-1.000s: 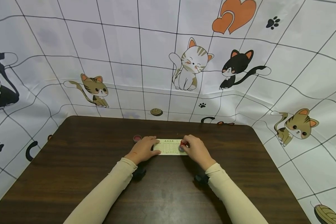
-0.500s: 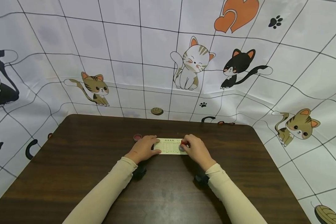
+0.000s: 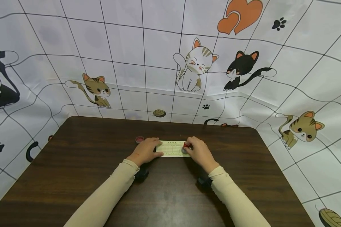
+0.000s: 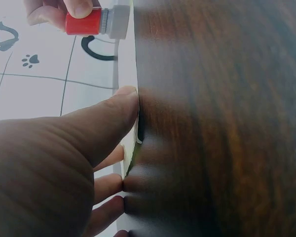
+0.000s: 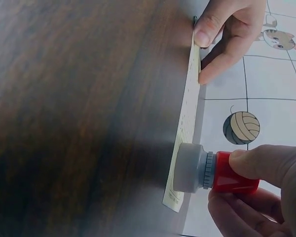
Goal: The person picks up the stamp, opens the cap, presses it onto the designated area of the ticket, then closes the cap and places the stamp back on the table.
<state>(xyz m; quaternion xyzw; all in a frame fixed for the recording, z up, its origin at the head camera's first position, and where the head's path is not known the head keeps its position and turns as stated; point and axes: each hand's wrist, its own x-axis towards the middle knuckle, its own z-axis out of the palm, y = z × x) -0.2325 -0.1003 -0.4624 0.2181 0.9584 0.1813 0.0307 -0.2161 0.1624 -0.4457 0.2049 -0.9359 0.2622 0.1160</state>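
Observation:
A pale yellow-green pad of printed forms point(image 3: 171, 148) lies flat on the dark wooden table. My left hand point(image 3: 144, 152) rests on its left end, thumb point(image 4: 121, 106) along the near edge and fingers extended toward the far side. At the other end, my right hand point(image 3: 200, 153) pinches a stamp point(image 5: 190, 168) by its red handle between thumb and fingers. The stamp's wide grey base stands upright against the sheet near its right edge, so the face beneath is hidden. Just past the left hand sits a small round tin with red inside point(image 3: 139, 139), probably an ink pad.
The brown table point(image 3: 164, 195) has rounded back corners. Behind it and along both sides hangs a white sheet point(image 3: 125, 41) with a grid and cartoon cats. Dark wrist-worn devices point(image 3: 141, 175) show under both cream sleeves point(image 3: 236, 195).

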